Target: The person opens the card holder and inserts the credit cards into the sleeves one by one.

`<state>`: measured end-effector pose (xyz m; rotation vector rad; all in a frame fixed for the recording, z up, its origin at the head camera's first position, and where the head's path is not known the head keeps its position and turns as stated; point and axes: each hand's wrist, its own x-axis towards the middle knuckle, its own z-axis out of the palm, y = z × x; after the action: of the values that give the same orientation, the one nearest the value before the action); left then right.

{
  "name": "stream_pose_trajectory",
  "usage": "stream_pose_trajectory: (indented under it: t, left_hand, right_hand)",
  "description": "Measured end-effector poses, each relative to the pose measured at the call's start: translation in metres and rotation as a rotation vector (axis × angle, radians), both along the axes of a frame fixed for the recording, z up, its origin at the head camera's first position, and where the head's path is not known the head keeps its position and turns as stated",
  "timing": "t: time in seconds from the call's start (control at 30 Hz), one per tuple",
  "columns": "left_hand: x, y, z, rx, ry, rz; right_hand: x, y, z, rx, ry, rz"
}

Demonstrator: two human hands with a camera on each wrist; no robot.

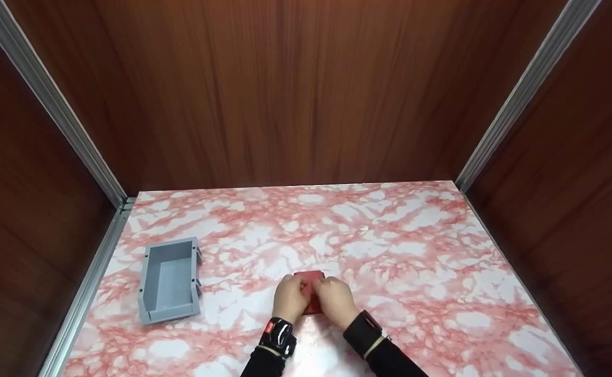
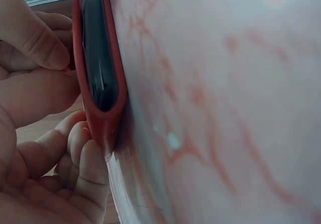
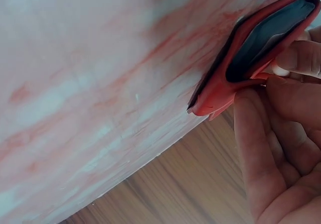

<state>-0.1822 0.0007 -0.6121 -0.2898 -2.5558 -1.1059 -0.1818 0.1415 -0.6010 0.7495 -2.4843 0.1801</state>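
Note:
A small red wallet [image 1: 310, 275] lies near the front middle of the table, between both hands. Its folded edge and dark inner sleeves [image 2: 100, 58] face the left wrist view. My left hand [image 1: 289, 297] holds it from the left, fingers curled at its upper face. From the right, my right hand [image 1: 338, 302] pinches a thin red strap or flap of the wallet [image 3: 220, 91] between thumb and finger, as the right wrist view shows. The fingertips of both hands almost meet over the cover and hide part of it.
A grey plastic bin [image 1: 172, 283] with one low front side stands at the left of the table. The red-and-white marbled tabletop [image 1: 415, 251] is bounded by brown wood-grain panels [image 1: 285, 94] at the back and both sides, with metal rails at the corners.

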Motion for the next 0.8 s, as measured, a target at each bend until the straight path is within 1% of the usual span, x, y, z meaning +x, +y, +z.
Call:
stream_pose_trajectory:
  t: [0.2, 0.4, 0.63, 0.8]
  left_hand:
    - [-0.0005, -0.0006, -0.0028, -0.014, 0.008, 0.001]
    - [-0.0017, -0.0010, -0.0029, -0.021, 0.025, 0.004]
    - [-0.0013, -0.0015, -0.0025, -0.009, -0.011, -0.005]
    - [-0.0020, -0.0021, -0.0025, -0.016, -0.015, 0.000]
  right_hand:
    - [0.0006, 0.0015, -0.0003, 0.019, 0.003, 0.018]
    - [0.0019, 0.0019, 0.0019, 0.039, 0.002, 0.033]
    - [0.0042, 0.0020, 0.0021, 0.071, -0.012, 0.045]
    - [0.0047, 0.0011, 0.0036, 0.088, -0.020, 0.065]
